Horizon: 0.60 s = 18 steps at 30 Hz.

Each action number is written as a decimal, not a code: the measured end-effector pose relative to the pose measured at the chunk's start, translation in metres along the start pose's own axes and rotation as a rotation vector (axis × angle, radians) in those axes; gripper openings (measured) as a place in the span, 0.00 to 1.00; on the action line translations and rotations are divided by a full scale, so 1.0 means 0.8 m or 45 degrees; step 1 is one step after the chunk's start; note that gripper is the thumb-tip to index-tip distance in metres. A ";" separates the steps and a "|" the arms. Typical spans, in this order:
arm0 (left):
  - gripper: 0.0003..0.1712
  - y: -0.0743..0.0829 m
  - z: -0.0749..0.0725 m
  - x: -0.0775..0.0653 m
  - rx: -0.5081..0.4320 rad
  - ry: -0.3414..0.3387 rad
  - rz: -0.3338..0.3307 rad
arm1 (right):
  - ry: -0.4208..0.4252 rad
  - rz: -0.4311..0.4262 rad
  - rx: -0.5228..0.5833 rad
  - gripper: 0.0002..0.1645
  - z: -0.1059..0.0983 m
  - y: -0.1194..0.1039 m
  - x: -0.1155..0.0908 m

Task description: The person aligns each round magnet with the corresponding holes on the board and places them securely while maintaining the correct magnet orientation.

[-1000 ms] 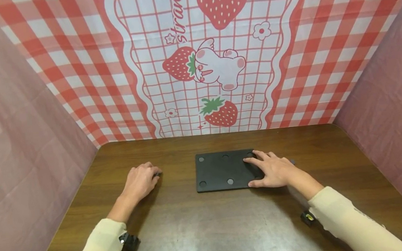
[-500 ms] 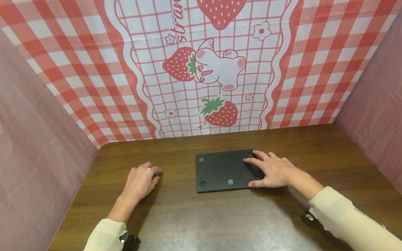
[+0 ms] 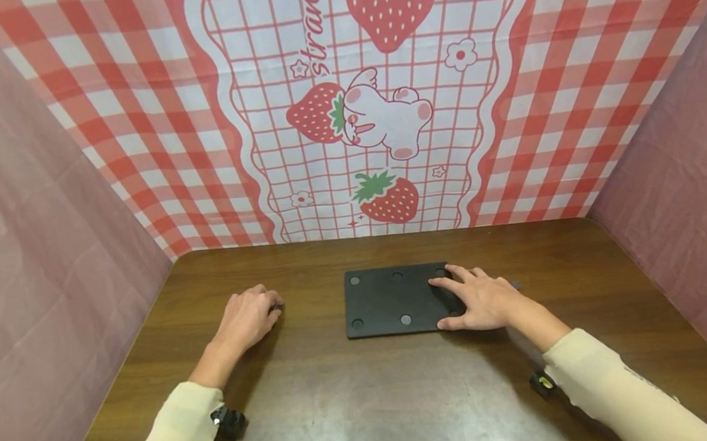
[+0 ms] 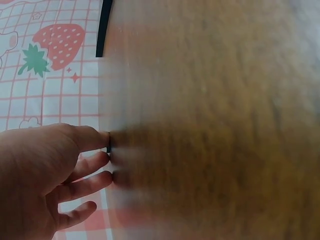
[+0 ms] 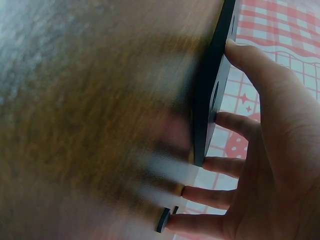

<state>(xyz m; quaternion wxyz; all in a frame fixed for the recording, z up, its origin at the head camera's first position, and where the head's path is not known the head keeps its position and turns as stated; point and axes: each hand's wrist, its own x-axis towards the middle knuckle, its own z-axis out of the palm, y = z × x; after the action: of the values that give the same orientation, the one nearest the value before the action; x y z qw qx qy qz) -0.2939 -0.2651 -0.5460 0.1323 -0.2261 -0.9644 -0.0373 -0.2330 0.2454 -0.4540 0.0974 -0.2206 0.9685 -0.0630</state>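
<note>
A black rectangular board (image 3: 380, 299) with round recesses lies on the wooden table. Light grey discs show in its far-left recess and its near-middle one. My right hand (image 3: 483, 302) rests spread over the board's right end; thumb and fingertips touch it in the right wrist view, while the outer fingers reach past its edge. One of those fingertips is right at a small dark disc (image 5: 163, 220). To the left of the board, my left hand (image 3: 249, 319) holds a small dark piece (image 4: 108, 142) between thumb and finger at the table surface, mostly hidden by the fingers.
Past the right hand, a small dark piece (image 3: 515, 284) pokes out on the table. A red-and-white strawberry cloth (image 3: 376, 122) hangs behind the table's far edge. Pink curtains (image 3: 685, 146) close off both sides. Wooden tabletop (image 3: 371, 403) spans the front between the forearms.
The small dark piece in my left fingertips shows at a slightly different tilt. Both hands and the board have otherwise stayed in place.
</note>
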 end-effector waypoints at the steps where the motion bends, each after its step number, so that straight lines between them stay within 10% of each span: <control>1: 0.11 -0.001 0.000 0.000 -0.001 0.002 0.002 | 0.000 0.000 -0.001 0.58 0.000 0.000 0.000; 10: 0.10 -0.002 0.000 0.001 -0.015 0.028 -0.002 | -0.001 0.001 -0.002 0.58 0.000 0.000 -0.002; 18: 0.09 0.046 -0.072 -0.007 -0.048 0.020 -0.039 | 0.003 0.002 0.002 0.58 0.001 0.000 -0.002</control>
<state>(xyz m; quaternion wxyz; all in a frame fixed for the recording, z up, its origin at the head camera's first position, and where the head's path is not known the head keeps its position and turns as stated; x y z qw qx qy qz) -0.2585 -0.2422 -0.4916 0.1349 -0.2133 -0.9658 -0.0593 -0.2318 0.2461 -0.4543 0.0965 -0.2196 0.9687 -0.0638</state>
